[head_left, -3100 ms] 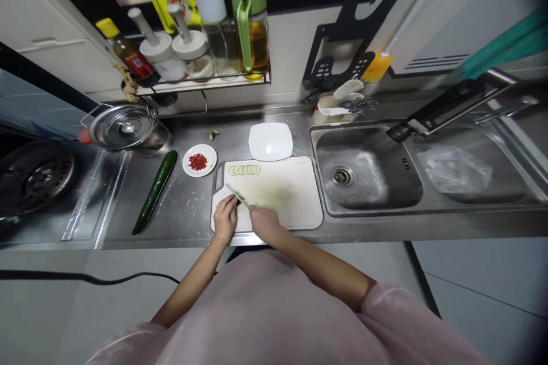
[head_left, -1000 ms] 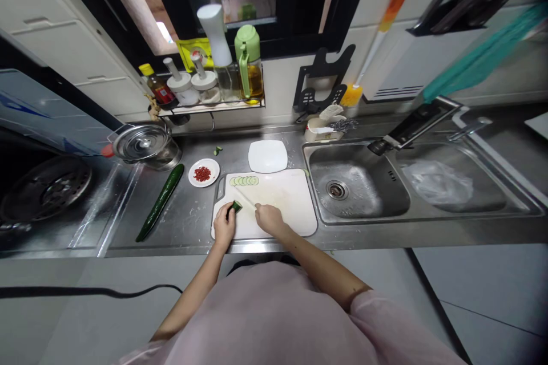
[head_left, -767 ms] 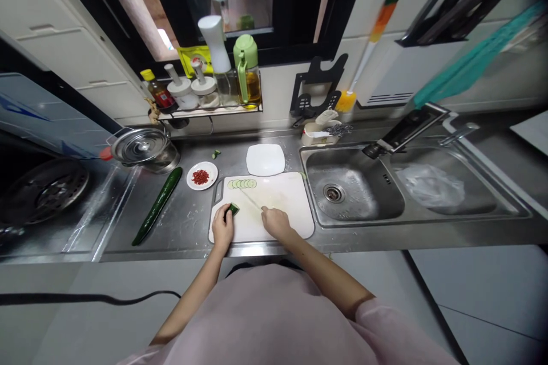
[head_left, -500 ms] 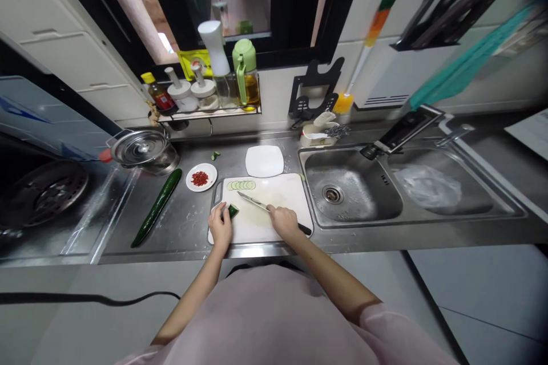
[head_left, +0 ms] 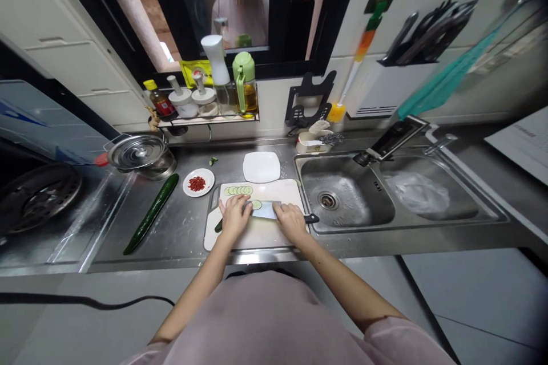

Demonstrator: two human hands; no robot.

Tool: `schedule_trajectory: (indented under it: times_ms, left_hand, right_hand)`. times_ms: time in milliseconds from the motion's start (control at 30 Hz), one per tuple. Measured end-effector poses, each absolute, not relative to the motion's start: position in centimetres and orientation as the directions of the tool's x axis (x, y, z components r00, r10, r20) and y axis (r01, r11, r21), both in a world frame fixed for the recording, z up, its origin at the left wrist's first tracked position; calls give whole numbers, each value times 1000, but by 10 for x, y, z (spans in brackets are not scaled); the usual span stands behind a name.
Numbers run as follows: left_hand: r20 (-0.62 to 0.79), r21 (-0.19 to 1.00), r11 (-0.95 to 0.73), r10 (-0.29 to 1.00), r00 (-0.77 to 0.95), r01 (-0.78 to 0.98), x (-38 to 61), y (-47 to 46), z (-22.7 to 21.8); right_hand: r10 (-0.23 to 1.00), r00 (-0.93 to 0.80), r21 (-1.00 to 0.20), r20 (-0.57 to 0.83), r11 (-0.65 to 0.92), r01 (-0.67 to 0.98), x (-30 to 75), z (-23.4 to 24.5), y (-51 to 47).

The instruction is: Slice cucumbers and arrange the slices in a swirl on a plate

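Observation:
My right hand is closed on a kitchen knife, whose broad blade lies tilted flat over the white cutting board and points left. One cucumber slice rests on the blade. My left hand is at the blade's left end, thumb and fingers apart beside the slice; whether they touch it I cannot tell. Partly hidden under that hand, a cut cucumber piece lies on the board. A row of overlapping cucumber slices lies along the board's far left edge.
A whole cucumber lies on the counter at left, near a plate of chopped red pieces and a lidded pot. Behind the board sits a white plate. The sink is to the right.
My left hand has let go of the cucumber piece and moved right to the blade. The knife has turned flatter, with a slice now on it. The view has shifted slightly.

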State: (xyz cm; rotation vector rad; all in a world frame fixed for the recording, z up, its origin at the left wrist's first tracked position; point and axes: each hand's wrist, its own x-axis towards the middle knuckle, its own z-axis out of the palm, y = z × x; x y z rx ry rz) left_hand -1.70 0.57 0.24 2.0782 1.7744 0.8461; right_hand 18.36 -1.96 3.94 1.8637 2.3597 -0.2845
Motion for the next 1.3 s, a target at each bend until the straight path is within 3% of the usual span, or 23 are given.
schedule_trajectory:
  times_ms: [267, 567, 933, 1300]
  left_hand:
    - [61, 580, -194, 979, 195, 791, -5, 14, 1]
    - [-146, 622, 119, 989, -34, 774, 4, 40, -13]
    - [-145, 537, 144, 986, -77, 832, 6, 96, -33]
    - [-73, 434, 56, 997, -27, 899, 7, 108, -44]
  right_hand:
    - [937, -276, -41, -215, 273, 961, 193, 34, -27]
    - [946, -157, -26, -284, 156, 987, 207, 12, -50]
    - [960, -73, -29, -270, 67, 997, 216, 4, -53]
    - [960, -66, -50, -271, 54, 997, 213, 0, -45]
